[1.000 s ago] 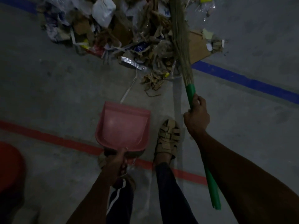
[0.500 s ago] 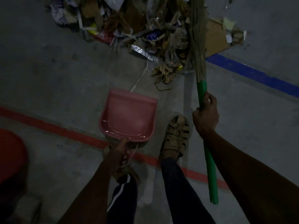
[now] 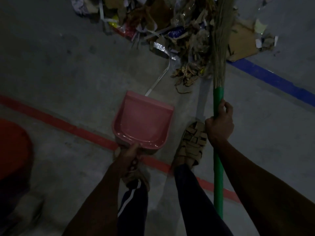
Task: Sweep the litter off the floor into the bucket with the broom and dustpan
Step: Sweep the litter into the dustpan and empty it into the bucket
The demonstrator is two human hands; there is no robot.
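In the head view, the pink dustpan (image 3: 142, 120) is seen with nothing in it, gripped at its handle by the left hand (image 3: 127, 157). Beyond the dustpan's open lip the litter pile (image 3: 172, 36) is spread, with a white strip (image 3: 157, 81) reaching almost to the lip. Right of the dustpan, the green-handled broom (image 3: 218, 99) is clasped by the right hand (image 3: 219, 125), its bristles laid over the pile. A sandalled foot (image 3: 192, 143) is planted between dustpan and broom. Far left of the dustpan, a red bucket (image 3: 15, 150) is partly seen.

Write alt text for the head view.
A person's left hand holds an empty pink dustpan while the right hand grips a green-handled broom, its bristles on a litter pile ahead on the dim concrete floor.
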